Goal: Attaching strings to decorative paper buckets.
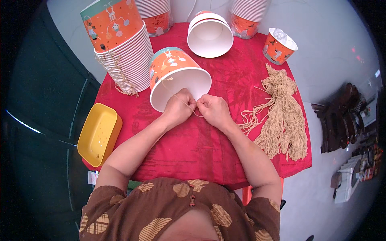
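An orange paper bucket (173,68) with a white inside lies on its side on the red tablecloth (193,148), its mouth facing me. A thin beige string (171,91) runs from a hole in its wall down to my hands. My left hand (178,107) and my right hand (213,109) meet at the bucket's lower rim, both pinching the string between the fingertips.
A bundle of beige strings (281,116) lies to the right. A tall stack of buckets with strings (122,52) leans at the left, more stacks at the back, another open bucket (210,35) and a small orange cup (278,46). A yellow tray (98,134) sits at the left edge.
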{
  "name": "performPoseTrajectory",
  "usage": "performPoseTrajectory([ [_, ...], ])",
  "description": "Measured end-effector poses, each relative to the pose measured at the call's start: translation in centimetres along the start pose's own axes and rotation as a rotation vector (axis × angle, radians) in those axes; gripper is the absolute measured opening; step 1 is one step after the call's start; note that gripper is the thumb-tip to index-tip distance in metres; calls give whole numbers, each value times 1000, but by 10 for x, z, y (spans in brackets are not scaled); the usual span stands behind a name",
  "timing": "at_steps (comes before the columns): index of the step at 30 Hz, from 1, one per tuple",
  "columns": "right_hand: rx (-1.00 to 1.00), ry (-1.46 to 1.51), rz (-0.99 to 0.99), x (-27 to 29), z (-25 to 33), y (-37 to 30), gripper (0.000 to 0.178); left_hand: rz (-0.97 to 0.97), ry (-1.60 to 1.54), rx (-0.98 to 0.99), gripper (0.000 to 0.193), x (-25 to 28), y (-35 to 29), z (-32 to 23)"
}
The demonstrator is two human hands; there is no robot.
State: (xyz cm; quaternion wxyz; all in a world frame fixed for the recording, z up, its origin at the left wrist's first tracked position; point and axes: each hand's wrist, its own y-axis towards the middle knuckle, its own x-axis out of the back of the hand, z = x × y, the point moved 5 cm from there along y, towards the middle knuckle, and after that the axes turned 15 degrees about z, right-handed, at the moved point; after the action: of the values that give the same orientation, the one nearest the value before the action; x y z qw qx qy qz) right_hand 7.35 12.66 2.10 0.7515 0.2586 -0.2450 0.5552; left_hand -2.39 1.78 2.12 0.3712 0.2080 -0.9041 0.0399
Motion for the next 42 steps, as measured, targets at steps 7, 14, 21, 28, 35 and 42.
performPoseTrajectory([
  [7, 91, -164, 20, 7, 3, -7, 13, 17, 61, -16, 6, 4, -1, -7],
  [14, 98, -268, 16, 9, 7, -10, 11, 17, 46, 17, 4, 6, -2, -9],
  [21, 104, -248, -27, 8, 4, -9, 10, 19, 121, -37, 3, 5, -2, -9],
  [28, 163, -280, -189, 5, 9, -12, 6, 45, 167, 103, 12, 6, 1, -9],
  [35, 206, -287, -210, 8, 12, -12, 6, 39, 184, 120, 12, 6, 4, -7],
  [42, 91, -115, -99, 10, 4, -6, 19, 23, 227, 97, 7, 5, -1, -11],
])
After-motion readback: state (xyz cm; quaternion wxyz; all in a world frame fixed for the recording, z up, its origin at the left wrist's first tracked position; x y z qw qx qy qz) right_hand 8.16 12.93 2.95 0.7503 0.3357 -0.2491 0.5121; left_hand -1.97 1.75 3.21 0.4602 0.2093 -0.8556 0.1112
